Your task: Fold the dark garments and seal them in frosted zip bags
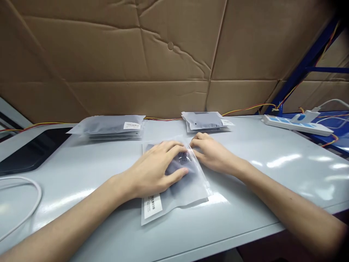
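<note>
A translucent zip bag (188,191) lies flat at the centre of the grey desk (245,218), dark contents showing through it. The left hand (154,167) rests palm down across it, thumb well apart from the fingers, clamped on nothing; its forefinger reaches the zip strip (202,175) along the bag's three o'clock edge. The right hand (211,153), fingers curled, is at the one o'clock end of that strip; whether its fingertips pinch the edge cannot be told. A barcode label (153,206) sits at the bag's seven o'clock corner.

Taking the zip bag as the dial's middle, a stack of similar bags (109,125) lies at ten o'clock and a second stack (204,120) at one. A power strip (297,125) with a plugged-in adapter (305,116) is at two. At nine lies a dark flat panel (29,153), with a looped white cable (38,196) just below it. Creased cardboard (136,54) stands behind, at twelve.
</note>
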### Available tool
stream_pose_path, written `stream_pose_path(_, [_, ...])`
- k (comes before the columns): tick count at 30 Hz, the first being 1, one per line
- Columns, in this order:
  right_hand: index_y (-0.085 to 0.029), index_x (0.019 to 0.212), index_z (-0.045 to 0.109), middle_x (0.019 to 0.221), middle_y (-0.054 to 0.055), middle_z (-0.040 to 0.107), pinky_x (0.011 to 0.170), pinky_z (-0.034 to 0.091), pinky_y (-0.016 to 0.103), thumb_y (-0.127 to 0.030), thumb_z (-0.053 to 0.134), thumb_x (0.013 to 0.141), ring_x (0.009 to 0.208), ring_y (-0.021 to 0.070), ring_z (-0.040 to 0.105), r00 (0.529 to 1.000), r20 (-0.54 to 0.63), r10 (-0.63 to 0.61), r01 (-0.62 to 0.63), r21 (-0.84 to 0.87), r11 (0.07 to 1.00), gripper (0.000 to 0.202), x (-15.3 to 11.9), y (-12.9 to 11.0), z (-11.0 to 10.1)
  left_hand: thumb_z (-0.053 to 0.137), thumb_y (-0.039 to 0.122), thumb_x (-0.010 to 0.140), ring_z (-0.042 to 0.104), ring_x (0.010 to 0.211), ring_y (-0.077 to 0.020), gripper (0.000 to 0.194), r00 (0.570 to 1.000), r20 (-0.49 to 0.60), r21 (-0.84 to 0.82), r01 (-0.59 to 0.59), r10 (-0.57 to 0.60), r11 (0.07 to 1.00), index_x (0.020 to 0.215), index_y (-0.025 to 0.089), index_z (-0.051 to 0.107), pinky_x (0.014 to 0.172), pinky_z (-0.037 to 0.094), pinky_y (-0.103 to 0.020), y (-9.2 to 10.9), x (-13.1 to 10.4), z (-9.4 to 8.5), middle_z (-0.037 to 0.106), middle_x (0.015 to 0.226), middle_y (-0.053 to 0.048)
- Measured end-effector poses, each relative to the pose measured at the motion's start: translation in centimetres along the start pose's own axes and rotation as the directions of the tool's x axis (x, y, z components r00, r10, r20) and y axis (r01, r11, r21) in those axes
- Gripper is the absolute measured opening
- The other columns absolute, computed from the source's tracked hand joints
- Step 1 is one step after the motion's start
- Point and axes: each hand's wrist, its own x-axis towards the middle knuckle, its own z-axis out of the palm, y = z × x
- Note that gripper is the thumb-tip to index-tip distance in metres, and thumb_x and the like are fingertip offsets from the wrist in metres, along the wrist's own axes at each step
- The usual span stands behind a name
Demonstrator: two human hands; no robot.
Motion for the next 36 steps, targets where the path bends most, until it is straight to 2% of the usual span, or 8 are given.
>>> stream_pose_path(8, [-0.018, 0.094, 0.07, 0.103, 0.01, 0.061, 0.089, 0.047, 0.038, -0.042, 0.049, 0.098, 0.102, 0.0245, 0.056, 1.0, -0.016, 0.018, -0.018, -0.017, 1.0, 0.031, -0.07, -0.6, 0.03, 0.05, 0.048, 0.096, 0.052, 0.13, -0.0272, 0.044, 0.999, -0.024, 0.008, -0.026, 0.026, 1.0, 0.135, 0.027, 0.05, 0.106, 0.046, -0.044, -0.02, 0.04, 0.16, 0.052, 0.146, -0.006])
stream_pose_path(16, [-0.02, 0.092, 0.071, 0.1, 0.008, 0.062, 0.088, 0.048, 0.038, -0.038, 0.055, 0.096, 0.101, 0.0234, 0.056, 1.0, -0.022, 0.014, -0.013, 0.064, 0.998, 0.025, -0.14, -0.77, -0.01, 0.051, 0.047, 0.097, 0.052, 0.13, -0.0267, 0.045, 0.999, -0.027, 0.017, -0.03, 0.031, 0.999, 0.137, 0.027, 0.047, 0.106, 0.047, -0.044, 0.03, 0.04, 0.11, 0.052, 0.145, -0.007])
stream_pose_path(25, [-0.02, 0.086, 0.071, 0.093, 0.005, 0.058, 0.083, 0.048, 0.036, -0.048, 0.059, 0.093, 0.095, 0.0216, 0.056, 1.0, 0.017, 0.004, -0.007, 0.157, 0.988, 0.031, -0.1, -0.88, 0.15, 0.052, 0.045, 0.096, 0.053, 0.128, -0.0276, 0.047, 0.999, -0.033, 0.013, -0.031, 0.032, 0.999, 0.138, 0.026, 0.047, 0.105, 0.047, -0.044, 0.08, 0.12, 0.11, 0.053, 0.144, -0.007])
stream_pose_path(36, [-0.02, 0.089, 0.071, 0.092, 0.005, 0.056, 0.081, 0.048, 0.034, -0.037, 0.062, 0.091, 0.093, 0.0213, 0.056, 0.998, 0.043, -0.037, 0.03, 0.155, 0.987, 0.019, -0.24, -0.79, 0.2, 0.053, 0.046, 0.096, 0.056, 0.126, -0.0277, 0.045, 0.999, -0.032, 0.02, -0.031, 0.031, 0.999, 0.136, 0.026, 0.049, 0.104, 0.048, -0.044, 0.29, 0.07, 0.07, 0.054, 0.143, -0.005])
